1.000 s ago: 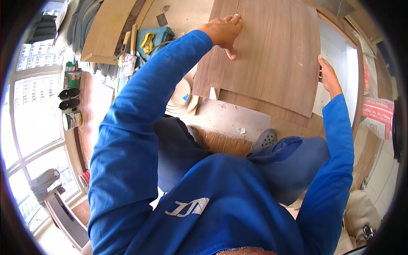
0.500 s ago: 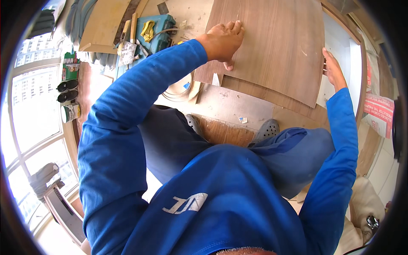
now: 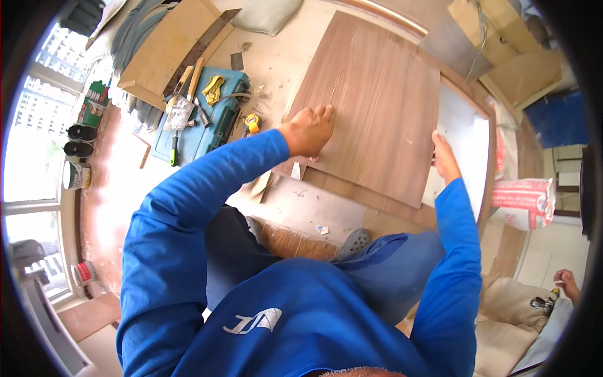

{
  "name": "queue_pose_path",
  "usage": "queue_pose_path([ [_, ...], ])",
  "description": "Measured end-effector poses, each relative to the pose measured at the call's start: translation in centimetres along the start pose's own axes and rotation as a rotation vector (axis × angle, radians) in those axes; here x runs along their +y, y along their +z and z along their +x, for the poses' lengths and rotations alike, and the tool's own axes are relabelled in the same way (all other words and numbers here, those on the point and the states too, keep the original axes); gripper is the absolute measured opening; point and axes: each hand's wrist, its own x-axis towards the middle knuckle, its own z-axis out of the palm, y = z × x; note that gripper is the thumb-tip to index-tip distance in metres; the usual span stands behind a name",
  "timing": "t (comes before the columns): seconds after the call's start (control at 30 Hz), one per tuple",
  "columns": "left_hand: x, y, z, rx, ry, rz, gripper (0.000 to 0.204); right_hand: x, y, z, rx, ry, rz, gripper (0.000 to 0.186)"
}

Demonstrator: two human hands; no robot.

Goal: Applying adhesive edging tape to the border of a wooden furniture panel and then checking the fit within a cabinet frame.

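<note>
A wood-grain panel lies over another board above a shallow wooden box with a white interior. My left hand rests on the panel's left part, fingers apart and pressed to its surface, beside a long thin seam. My right hand stands edgewise against the panel's right edge with fingers stretched out along it; some fingers are partly hidden at the edge. A small white piece shows at the panel's near-left corner.
Left: a teal case with tools, a yellow tape measure, leaning boards, cans and shoes by the window. Right: a red-and-white sack, plywood pieces, another person's hand. My legs are below the panel.
The view has swung, so the panel sits lower and more tilted in the picture, showing more of the room behind it. Both hands stay on the panel. Another person's hand has come into view.
</note>
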Motion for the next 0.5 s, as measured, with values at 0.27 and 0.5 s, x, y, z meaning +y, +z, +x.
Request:
queue_pose_path([
  [0.27,-0.1,0.4,-0.8,-0.043,-0.021,-0.047,0.100,0.3,0.4,-0.9,-0.048,0.072,-0.027,0.063],
  [0.5,-0.7,-0.1,-0.7,0.010,-0.002,-0.154,0.103,0.0,0.4,-0.8,-0.032,0.029,0.002,0.059],
])
